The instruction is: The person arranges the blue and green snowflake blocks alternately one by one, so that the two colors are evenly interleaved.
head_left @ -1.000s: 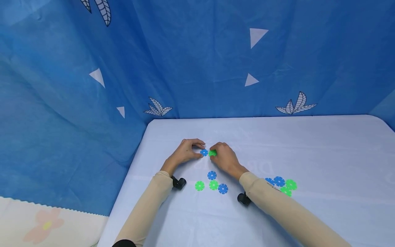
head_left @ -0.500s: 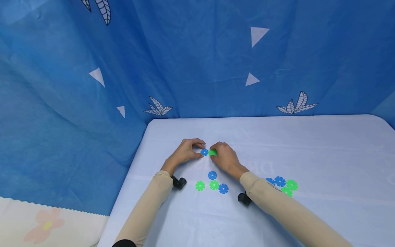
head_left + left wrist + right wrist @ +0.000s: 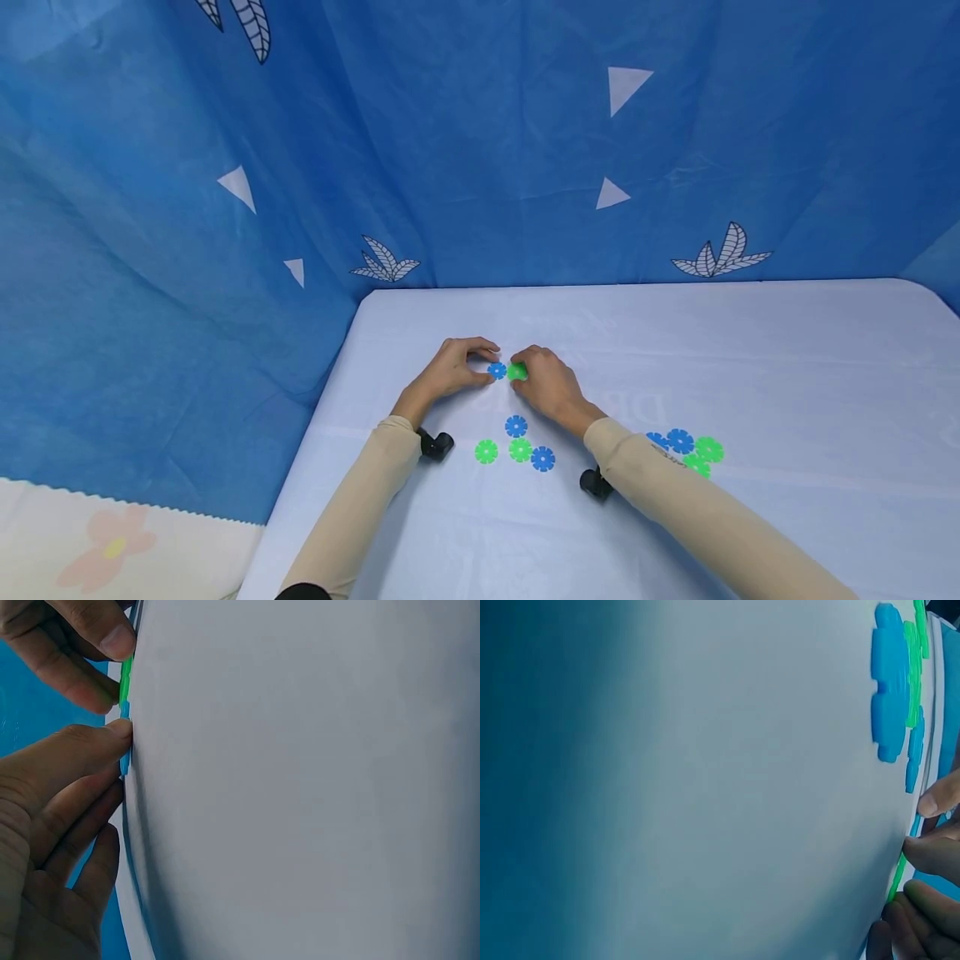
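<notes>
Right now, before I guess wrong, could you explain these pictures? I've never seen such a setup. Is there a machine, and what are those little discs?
There is no machine at work: these are a person's bare hands. The wide picture is taken from the head, the two close-ups from the wrists. The left hand pinches a blue disc; the right hand holds a green disc right beside it. Nearer the person on the white table lie two blue discs and two green ones. Another mixed cluster is partly hidden by the right sleeve.
</notes>
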### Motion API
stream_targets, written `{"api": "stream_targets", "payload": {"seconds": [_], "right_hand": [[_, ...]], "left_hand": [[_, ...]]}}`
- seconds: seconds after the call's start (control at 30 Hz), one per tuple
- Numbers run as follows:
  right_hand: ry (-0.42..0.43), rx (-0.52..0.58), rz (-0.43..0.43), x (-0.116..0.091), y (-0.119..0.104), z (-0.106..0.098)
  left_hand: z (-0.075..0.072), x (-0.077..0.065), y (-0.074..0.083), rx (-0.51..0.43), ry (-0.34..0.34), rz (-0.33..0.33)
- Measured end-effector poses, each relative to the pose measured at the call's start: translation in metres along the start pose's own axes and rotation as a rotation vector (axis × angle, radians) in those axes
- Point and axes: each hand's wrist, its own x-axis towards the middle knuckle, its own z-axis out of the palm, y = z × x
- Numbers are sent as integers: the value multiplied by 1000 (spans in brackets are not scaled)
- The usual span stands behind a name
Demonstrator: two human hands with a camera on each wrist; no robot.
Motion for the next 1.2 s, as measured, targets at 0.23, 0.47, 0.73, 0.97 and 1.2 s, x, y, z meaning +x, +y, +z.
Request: {"api": "stream_targets", "payload": {"seconds": [0.23,0.47,0.73,0.97,1.2], "right_hand": [[-13,2,-7,-1,-1,1],[-15,-32,-18,0,0,-2],[-8,-33,-21,1,-1,-4],[-11,-24,-11,1,-3,-5],[-18,-40,-14,0,-2,-5]], "left_hand": [[1,-2,-1,-8,-1,-15],[3,0,-2,1,-3,-18],[2,1,-2,1,1,-14],[1,0,1,-2,-4,-21],[1,-1,1,-2,-4,-9]]}}
